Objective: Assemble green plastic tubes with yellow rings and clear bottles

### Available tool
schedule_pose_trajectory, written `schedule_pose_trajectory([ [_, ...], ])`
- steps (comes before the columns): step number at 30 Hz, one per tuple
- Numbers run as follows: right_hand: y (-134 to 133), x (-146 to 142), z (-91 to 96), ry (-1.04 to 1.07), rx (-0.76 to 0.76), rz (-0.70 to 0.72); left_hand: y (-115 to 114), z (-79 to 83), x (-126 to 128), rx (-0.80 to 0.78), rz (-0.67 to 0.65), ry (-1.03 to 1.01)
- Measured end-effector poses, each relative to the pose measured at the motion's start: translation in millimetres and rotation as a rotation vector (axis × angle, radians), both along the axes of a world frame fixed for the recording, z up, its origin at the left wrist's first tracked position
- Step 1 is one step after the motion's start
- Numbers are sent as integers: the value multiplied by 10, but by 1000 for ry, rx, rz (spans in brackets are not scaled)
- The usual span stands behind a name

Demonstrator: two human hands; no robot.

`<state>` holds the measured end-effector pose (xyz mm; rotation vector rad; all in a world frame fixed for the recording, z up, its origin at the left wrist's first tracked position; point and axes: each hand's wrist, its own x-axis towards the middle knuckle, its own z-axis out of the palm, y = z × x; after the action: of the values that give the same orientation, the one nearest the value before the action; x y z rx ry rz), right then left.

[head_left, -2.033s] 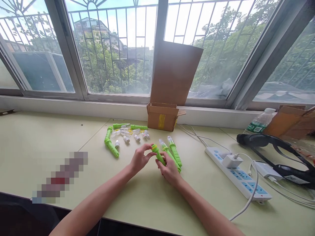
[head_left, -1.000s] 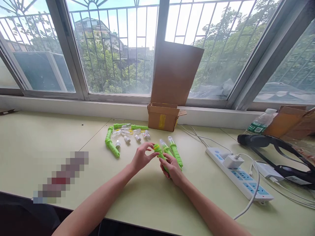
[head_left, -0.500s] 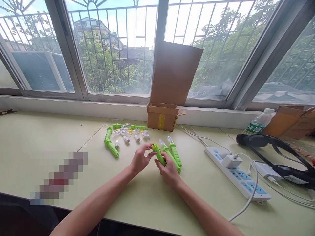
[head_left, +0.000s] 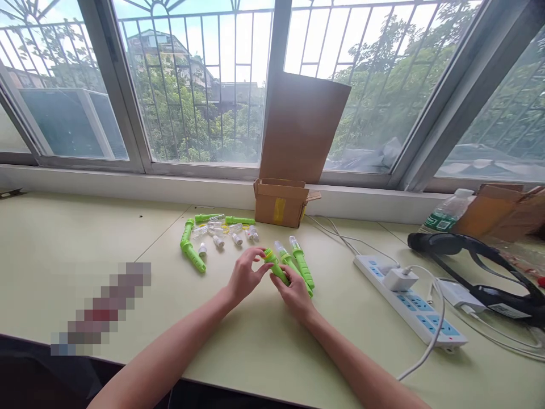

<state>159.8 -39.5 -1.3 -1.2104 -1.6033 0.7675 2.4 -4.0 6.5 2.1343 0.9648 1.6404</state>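
My right hand [head_left: 293, 292] is wrapped around the lower part of a green plastic tube [head_left: 277, 271], which tilts up and to the left. At the tube's upper end sits a yellow ring [head_left: 268, 253]. My left hand [head_left: 247, 274] pinches that end between thumb and fingers. Just beyond my right hand lie two green tubes with clear tops [head_left: 302, 264], side by side. Further back on the left are several green tubes [head_left: 193, 257], clear plastic caps [head_left: 200, 232] and small white-ended clear parts [head_left: 218, 242], with yellow rings [head_left: 225, 229] among them.
An opened cardboard box [head_left: 281, 203] stands against the window sill. To the right, a white power strip [head_left: 413, 301] carries a plug and cables. Beyond it are a black headset [head_left: 472, 267] and a plastic bottle [head_left: 447, 212]. A pixelated patch covers something at left.
Both hands keep their hold on the green tube. My right fingers have shifted slightly along it, and the tube leans a little more to the left.
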Motion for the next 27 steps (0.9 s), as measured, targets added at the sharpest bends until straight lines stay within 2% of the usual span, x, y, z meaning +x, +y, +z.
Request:
schedule_pose_trajectory([
  [8,27,6,-12,181,-137,101,-8,29,13,-17,-11,-31],
  [17,-32,6,79,230,-276,157,-10,41,12,-18,-22,-40],
  [27,-6,35,81,274,-266,215,-36,58,0,-14,-105,-33],
])
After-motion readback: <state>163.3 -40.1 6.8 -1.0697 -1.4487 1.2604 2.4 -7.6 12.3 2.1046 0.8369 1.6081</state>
